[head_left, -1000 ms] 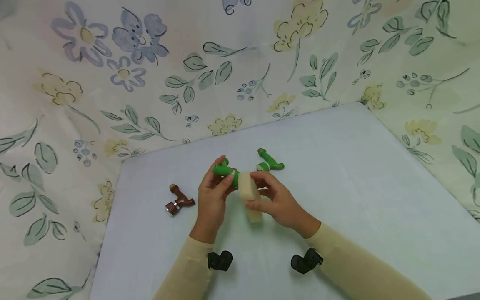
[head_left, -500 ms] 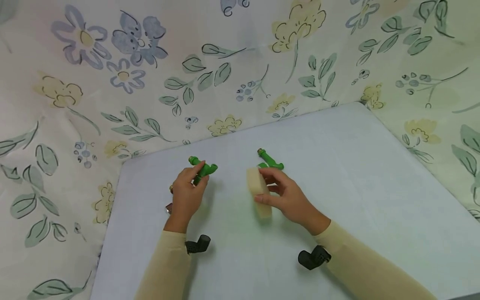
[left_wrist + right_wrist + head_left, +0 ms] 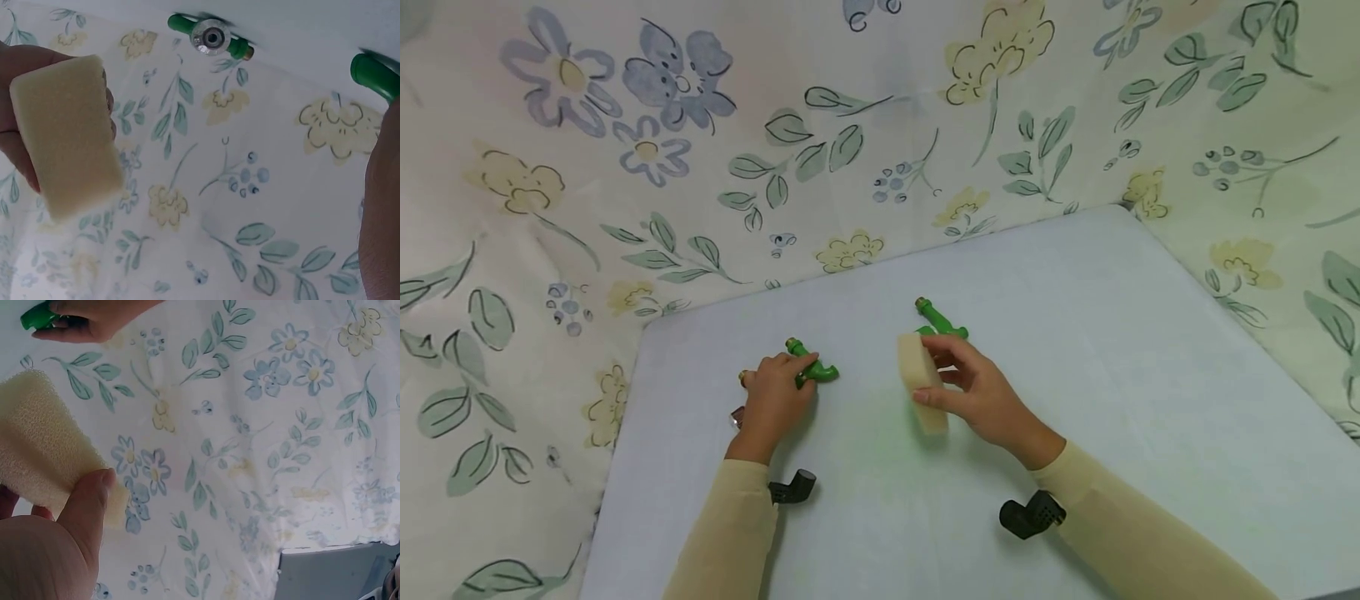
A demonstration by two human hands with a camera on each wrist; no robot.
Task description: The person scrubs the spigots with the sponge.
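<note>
Over white tabletop (image 3: 1112,375), right hand (image 3: 988,398) — half-curled — pinches pale sponge (image 3: 919,371).

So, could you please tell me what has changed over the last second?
The left hand has carried the nearer green tap leftward, away from the sponge, and down to or near the tabletop, still touching it. That hand now partly hides the brown tap. The right hand still holds the sponge, shifted slightly right. The farther green tap has stayed put.

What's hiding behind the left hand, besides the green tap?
In the head view, a gold tip and a brown and silver bit peek out behind the left hand. The hand covers whatever lies between them, so that's hidden.
</note>
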